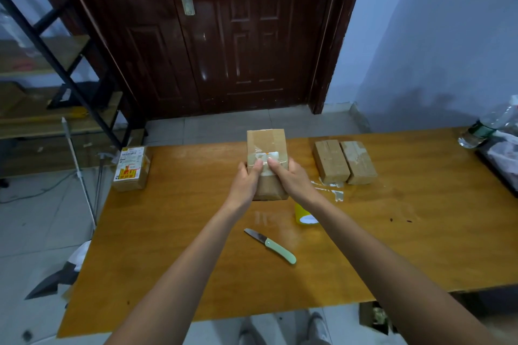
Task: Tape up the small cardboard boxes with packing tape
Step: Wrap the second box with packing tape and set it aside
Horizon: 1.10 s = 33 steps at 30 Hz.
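A small cardboard box (266, 145) with clear tape across its top stands in the middle of the wooden table (173, 266). My left hand (248, 179) grips its left side and my right hand (291, 178) grips its right side. Both thumbs press on the tape on top. A roll of packing tape (304, 216) lies just behind my right wrist, partly hidden by it. Two more small boxes (344, 161) sit side by side to the right. Another box with a printed label (131, 168) sits at the table's far left corner.
A folding knife with a green handle (270, 245) lies open on the table near me. Scraps of tape (333, 190) stick to the table by the two boxes. A plastic bottle (485, 127) and bags sit at the right edge. A shelf rack (64, 70) stands left.
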Motion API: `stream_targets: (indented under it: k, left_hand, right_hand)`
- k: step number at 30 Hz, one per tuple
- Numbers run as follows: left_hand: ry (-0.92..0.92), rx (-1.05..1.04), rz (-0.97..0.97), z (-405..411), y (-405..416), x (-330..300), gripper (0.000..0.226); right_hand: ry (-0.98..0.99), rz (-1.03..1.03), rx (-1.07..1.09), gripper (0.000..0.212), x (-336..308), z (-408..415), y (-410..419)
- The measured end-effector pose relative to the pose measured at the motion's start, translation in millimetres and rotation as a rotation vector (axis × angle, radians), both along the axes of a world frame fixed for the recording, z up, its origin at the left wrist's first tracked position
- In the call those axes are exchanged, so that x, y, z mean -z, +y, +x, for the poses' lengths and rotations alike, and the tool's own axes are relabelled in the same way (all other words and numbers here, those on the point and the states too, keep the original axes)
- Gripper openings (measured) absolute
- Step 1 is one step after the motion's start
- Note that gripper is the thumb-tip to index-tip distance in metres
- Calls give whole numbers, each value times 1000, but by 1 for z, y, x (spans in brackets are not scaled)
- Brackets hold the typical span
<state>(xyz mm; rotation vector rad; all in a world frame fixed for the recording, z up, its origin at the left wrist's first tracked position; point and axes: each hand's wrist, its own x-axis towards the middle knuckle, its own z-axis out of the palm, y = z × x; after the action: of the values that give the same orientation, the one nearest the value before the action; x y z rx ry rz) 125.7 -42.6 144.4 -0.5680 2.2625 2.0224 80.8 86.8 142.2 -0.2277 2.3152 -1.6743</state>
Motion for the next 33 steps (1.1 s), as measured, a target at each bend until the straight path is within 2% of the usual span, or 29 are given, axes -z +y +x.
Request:
stream_targets:
  k: [3, 7, 11, 13, 17, 18, 20, 22, 24, 27, 31, 33]
  left_hand:
    - [47, -3, -46, 0, 1, 8, 45]
    - [52, -16, -114, 3, 5, 12, 59]
    - [14, -57, -112, 3, 7, 8, 46]
    - [-1, -62, -134, 3, 7, 6, 50]
    - [5, -66, -166, 1, 9, 9, 47]
    - [14, -62, -172, 2, 9, 10, 44]
    - [17, -52, -187, 3, 9, 12, 42]
    - [5, -52, -193, 6, 10, 14, 51]
    - [-1, -58, -192, 7, 11, 18, 55]
    - [8, -54, -191, 9, 10, 20, 48]
    - [3, -38, -146, 11, 7, 24, 47]
    - [5, -44, -116, 12, 4, 24, 49]
  right_hand:
    - [25, 53, -3, 45, 5, 2, 1]
    - [-15, 121, 36, 53, 6, 4, 1]
    - [-56, 135, 48, 73, 5, 5, 3]
    - [-38, 144, 26, 69, 3, 6, 5]
    - [17, 121, 12, 37, -1, 8, 7]
    - [19, 117, 4, 36, 0, 8, 7]
    - [12, 133, 13, 51, 2, 11, 7]
    - [-15, 162, 15, 63, 6, 12, 7]
    - [-36, 175, -3, 61, 7, 11, 8]
    - [-77, 134, -12, 68, 9, 12, 8]
    - [-160, -2, -42, 45, 3, 16, 8]
    - [-230, -56, -52, 40, 1, 17, 10]
